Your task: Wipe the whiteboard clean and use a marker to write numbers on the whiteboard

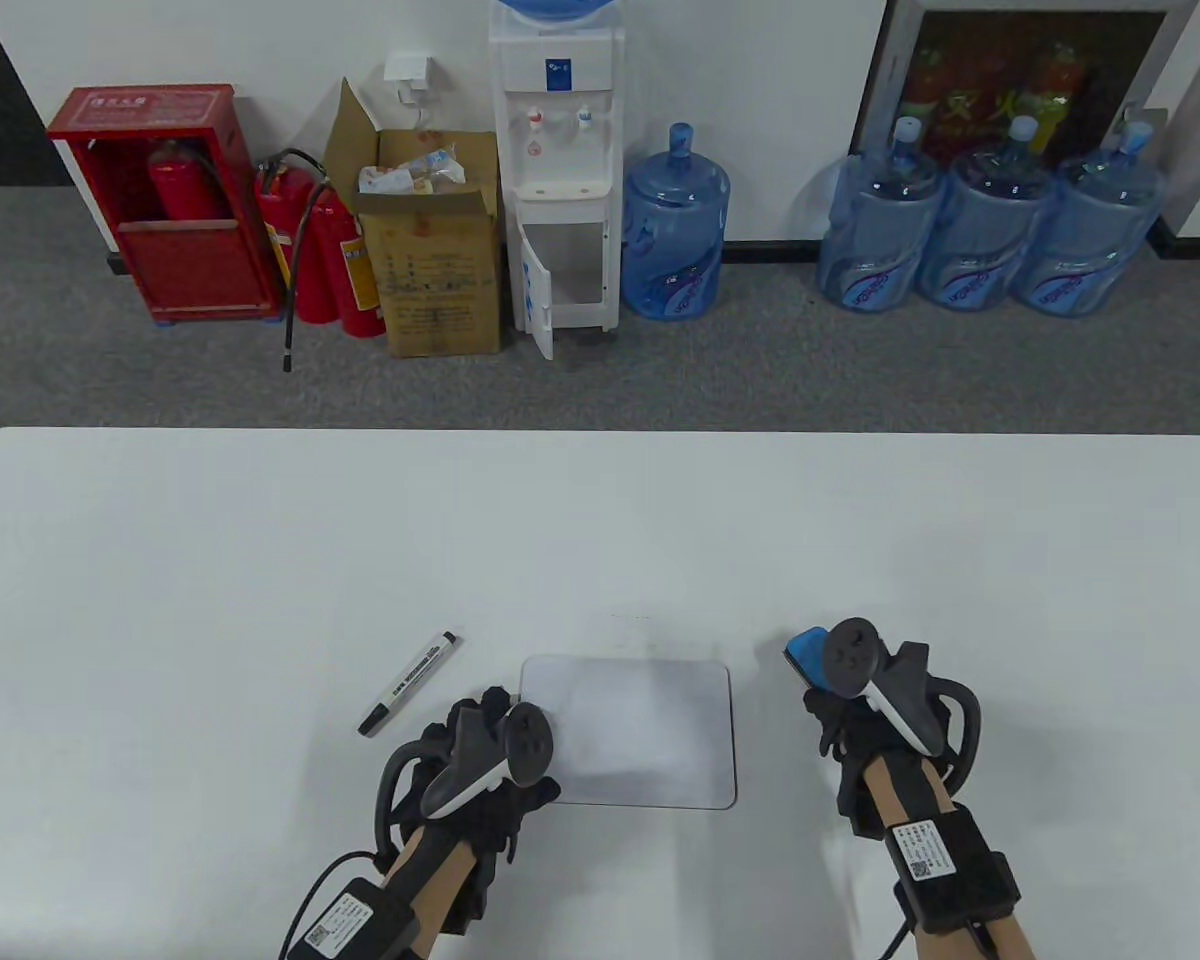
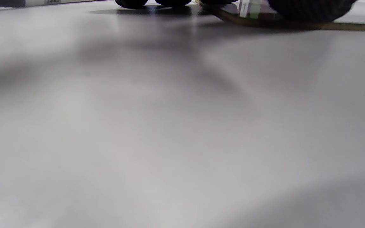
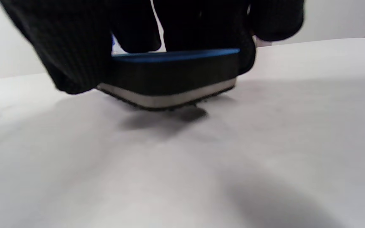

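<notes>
A small white whiteboard (image 1: pixel 628 730) with rounded corners lies flat near the table's front edge, and its surface looks blank. My left hand (image 1: pixel 492 708) rests at the board's left edge; in the left wrist view its fingertips (image 2: pixel 131 2) touch the table beside the board's rim (image 2: pixel 265 24). A black-and-white marker (image 1: pixel 410 683), capped, lies on the table left of the board. To the right of the board, my right hand (image 1: pixel 822 692) grips a blue-backed eraser (image 1: pixel 806 655). The eraser (image 3: pixel 169 76) is tilted, its felt side low over the table.
The white table (image 1: pixel 260 560) stretches wide beyond the board. Past its far edge stand a water dispenser (image 1: pixel 558 170), several water bottles (image 1: pixel 980 220), a cardboard box (image 1: pixel 440 250) and red fire extinguishers (image 1: pixel 325 255).
</notes>
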Motion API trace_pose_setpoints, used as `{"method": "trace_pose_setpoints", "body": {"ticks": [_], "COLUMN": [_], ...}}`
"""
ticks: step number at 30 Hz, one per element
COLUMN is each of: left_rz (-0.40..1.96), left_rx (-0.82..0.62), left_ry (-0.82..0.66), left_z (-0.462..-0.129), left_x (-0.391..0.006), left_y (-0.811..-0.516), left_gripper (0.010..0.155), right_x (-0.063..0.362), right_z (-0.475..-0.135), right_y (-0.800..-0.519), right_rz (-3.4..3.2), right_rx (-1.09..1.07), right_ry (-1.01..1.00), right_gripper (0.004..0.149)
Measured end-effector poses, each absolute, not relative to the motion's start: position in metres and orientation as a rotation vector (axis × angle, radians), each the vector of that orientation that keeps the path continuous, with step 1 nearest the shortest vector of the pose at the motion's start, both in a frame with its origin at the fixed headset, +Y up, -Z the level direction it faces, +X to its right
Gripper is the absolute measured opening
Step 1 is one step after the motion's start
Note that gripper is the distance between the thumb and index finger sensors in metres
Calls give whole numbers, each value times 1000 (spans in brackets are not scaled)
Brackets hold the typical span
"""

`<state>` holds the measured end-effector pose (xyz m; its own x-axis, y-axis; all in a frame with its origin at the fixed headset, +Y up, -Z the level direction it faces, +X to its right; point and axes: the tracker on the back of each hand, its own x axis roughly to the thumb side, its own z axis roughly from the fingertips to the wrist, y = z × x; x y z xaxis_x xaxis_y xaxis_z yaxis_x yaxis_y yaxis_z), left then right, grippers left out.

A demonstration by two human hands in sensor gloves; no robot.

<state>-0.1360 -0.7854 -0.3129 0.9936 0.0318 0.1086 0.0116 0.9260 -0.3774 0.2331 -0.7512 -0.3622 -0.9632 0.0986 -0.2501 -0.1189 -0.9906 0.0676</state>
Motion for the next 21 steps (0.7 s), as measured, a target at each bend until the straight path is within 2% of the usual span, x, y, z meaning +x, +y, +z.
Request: {"method": "trace_pose_setpoints", "body": {"ticks": [8,14,17,21], "left_rz": [10,10,12,12], "left_rx": [-388,-387,-388,-389], "left_ry": [-114,-114,-114,-114], "left_z": [-313,-313,-313,-313], "left_x": [-136,-136,-136,-136], "left_y": [-785,-785,-785,-786], "left_gripper": [77,77,77,77], "right_x": [238,231,216,193], "right_z": [-361,-358,-350,-337], "right_y": [-761,-750,-741,-737], "right_rz": [3029,3009,3038,2984], "right_rx": [-401,-335,-209,79], "right_ry": [160,95,15,9], "right_gripper": [71,76,75,73]}}
